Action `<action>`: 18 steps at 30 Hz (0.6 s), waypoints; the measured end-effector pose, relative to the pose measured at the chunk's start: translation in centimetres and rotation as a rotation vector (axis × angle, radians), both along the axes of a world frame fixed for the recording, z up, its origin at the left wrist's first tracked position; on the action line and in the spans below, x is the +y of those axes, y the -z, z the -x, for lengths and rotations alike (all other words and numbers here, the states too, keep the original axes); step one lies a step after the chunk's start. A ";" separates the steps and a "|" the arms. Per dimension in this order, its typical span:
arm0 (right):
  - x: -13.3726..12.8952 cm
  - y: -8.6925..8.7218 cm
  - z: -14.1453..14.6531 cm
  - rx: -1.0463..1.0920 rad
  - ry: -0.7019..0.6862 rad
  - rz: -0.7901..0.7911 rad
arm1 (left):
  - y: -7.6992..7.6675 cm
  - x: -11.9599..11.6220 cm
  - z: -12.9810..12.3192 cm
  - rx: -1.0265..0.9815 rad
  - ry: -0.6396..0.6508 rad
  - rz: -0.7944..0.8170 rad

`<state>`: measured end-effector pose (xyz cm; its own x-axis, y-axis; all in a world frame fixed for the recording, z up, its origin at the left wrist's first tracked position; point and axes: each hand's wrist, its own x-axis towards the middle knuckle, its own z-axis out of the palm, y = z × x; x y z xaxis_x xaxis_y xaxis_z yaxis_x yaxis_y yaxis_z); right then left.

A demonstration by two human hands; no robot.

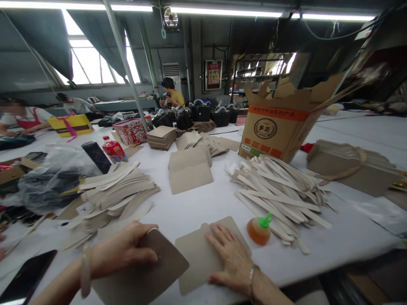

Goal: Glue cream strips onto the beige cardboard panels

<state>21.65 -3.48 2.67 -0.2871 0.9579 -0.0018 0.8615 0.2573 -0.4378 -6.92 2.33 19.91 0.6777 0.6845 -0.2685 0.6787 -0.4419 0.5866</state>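
The single head-worn camera looked down from close above the left hand (127, 250) and right hand (230, 254), and forward across the table (190, 209) toward the windows (84, 61).

Grey workshop wall (171, 51). Tube lights (222, 12) glow at twelve o'clock, above a red poster (213, 75). Bright windows (92, 63) with dark curtains (47, 38) stand at ten. A white table (219, 199) fills six o'clock.

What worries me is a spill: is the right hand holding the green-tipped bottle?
No: the right hand rests on a board; the bottle sits apart.
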 end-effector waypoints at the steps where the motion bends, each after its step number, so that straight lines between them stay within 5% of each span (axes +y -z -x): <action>1: 0.5 -0.3 -0.7 -0.035 0.020 0.012 | 0.1 1.2 -0.6 -0.018 0.018 0.101; 4: 1.4 0.1 -1.5 -0.084 0.009 0.004 | 0.9 5.2 -2.7 -0.043 0.111 0.287; 11: 0.8 6.2 1.2 -0.244 -0.028 -0.296 | 5.6 13.8 -11.4 0.039 0.234 0.208; 15: 0.8 8.5 1.4 -0.384 -0.045 -0.554 | 8.3 15.4 -16.9 0.099 0.216 -0.022; 18: 0.9 9.2 1.4 -0.426 -0.042 -0.655 | 9.0 13.8 -17.7 0.043 0.191 -0.266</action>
<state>20.24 -2.59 -6.53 -0.4244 0.7903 0.4419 0.9051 0.3852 0.1803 10.77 16.12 10.90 0.7925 0.5962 -0.1287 0.5906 -0.6973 0.4062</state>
